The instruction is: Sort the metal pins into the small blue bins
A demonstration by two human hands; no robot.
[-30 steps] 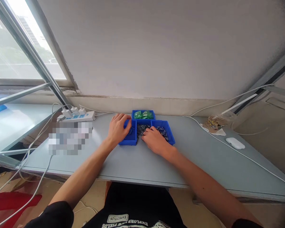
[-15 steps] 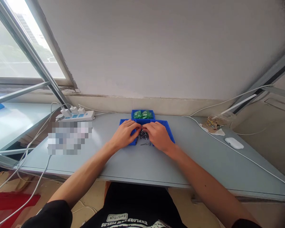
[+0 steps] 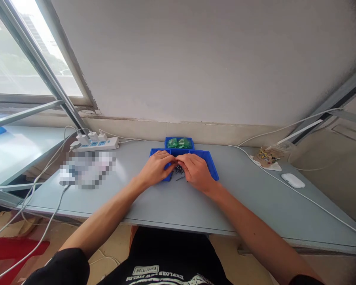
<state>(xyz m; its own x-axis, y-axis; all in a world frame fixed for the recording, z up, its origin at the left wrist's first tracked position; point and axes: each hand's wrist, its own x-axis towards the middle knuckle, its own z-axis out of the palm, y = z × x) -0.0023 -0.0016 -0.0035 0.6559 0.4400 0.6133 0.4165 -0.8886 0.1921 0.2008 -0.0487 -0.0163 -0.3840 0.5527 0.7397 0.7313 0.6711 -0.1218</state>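
Dark metal pieces (image 3: 178, 170) between left hand (image 3: 158, 167) and right hand (image 3: 196, 170), below fingertips

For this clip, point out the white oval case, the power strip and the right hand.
White oval case (image 3: 293, 180): head view, its top.
Power strip (image 3: 110, 144): head view, its socket face.
Right hand (image 3: 197, 170): head view, its back.

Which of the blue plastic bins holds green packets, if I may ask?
The blue plastic bin at the back, nearest the pale wall; only there do green plastic packets show.
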